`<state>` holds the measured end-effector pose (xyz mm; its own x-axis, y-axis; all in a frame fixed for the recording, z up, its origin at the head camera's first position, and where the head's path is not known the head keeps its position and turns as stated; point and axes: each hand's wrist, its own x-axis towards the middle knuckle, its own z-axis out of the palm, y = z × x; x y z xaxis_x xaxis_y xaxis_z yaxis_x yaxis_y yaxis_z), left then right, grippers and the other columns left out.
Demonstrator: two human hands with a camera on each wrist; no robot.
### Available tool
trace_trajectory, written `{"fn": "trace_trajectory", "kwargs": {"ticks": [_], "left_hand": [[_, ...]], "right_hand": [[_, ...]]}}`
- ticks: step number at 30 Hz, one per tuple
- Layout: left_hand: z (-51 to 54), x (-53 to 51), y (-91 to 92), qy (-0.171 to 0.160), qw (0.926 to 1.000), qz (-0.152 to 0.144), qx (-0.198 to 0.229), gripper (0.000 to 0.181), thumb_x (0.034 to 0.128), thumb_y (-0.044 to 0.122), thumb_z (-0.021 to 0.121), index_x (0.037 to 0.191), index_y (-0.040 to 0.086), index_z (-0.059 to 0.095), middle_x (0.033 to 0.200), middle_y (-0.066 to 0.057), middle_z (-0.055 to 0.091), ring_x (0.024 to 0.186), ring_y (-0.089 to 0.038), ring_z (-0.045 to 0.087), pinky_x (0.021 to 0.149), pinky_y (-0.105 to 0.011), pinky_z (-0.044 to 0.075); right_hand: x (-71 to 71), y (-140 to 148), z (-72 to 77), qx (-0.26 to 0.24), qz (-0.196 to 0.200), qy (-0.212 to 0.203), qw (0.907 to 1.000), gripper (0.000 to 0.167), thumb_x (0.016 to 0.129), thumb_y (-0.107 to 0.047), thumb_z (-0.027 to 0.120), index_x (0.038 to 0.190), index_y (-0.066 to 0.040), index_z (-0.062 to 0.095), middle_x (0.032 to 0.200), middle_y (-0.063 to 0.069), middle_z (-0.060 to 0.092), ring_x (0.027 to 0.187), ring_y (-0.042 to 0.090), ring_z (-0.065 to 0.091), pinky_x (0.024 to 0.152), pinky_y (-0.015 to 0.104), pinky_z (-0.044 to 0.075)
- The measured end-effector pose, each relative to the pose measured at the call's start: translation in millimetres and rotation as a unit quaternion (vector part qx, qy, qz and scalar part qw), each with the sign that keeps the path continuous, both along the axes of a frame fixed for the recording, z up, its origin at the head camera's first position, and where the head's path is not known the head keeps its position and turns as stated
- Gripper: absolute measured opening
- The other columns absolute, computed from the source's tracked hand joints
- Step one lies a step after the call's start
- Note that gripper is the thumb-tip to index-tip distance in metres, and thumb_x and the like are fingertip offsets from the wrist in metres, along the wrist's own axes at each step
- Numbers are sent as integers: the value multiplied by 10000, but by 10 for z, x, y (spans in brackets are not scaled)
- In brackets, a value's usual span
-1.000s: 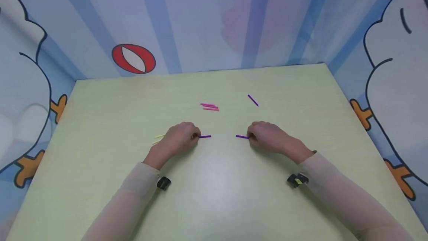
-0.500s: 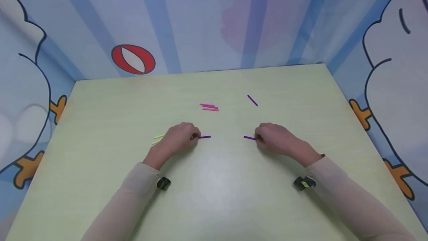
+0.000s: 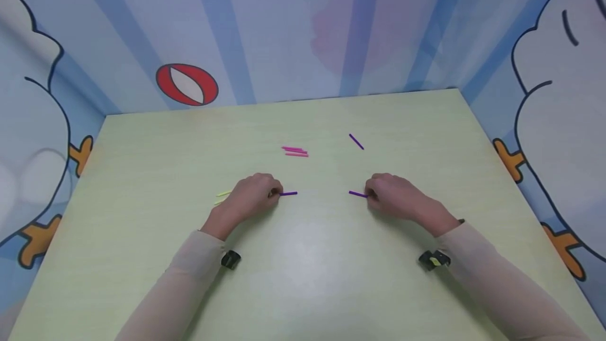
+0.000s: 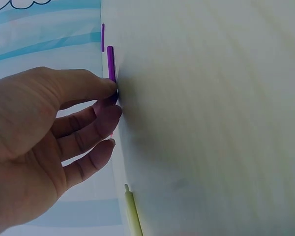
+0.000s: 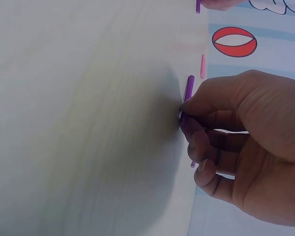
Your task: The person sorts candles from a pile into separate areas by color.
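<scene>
My left hand [image 3: 251, 200] pinches a thin purple candle [image 3: 290, 193] between thumb and fingertips, low over the table. In the left wrist view, that candle [image 4: 110, 61] sticks out past the thumb, while the other fingers are loosely bent. Across a gap to the right, my right hand [image 3: 400, 200] pinches a second purple candle [image 3: 357, 194]. Its free end points toward the left hand. The right wrist view shows this candle [image 5: 189, 87] between thumb and index finger, its lower part hidden by the fingers.
Several pink candles [image 3: 296, 154] lie side by side behind the hands. A third purple candle [image 3: 356, 141] lies slanted farther back on the right. Yellow candles [image 3: 223, 193] are partly hidden behind the left hand. A patterned wall [image 3: 284, 30] borders the pale table [image 3: 312, 288].
My right hand has moved to the right with its purple candle, widening the gap between the two candles. The left hand has stayed nearly in place.
</scene>
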<state>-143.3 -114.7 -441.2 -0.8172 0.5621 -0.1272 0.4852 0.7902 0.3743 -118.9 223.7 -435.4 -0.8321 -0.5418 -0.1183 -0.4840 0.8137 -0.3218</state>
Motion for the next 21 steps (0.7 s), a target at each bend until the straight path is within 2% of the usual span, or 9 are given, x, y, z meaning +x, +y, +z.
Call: {"fn": "trace_trajectory", "kwargs": {"ticks": [21], "left_hand": [[14, -6, -1, -22, 10000, -36, 20, 138, 926, 77, 664, 1009, 79, 775, 929, -30, 701, 829, -166, 610, 729, -352, 523]], "right_hand": [[-7, 4, 24, -61, -7, -130, 9999, 52, 874, -34, 659, 894, -28, 707, 807, 8, 605, 727, 153, 548, 688, 356, 504]]}}
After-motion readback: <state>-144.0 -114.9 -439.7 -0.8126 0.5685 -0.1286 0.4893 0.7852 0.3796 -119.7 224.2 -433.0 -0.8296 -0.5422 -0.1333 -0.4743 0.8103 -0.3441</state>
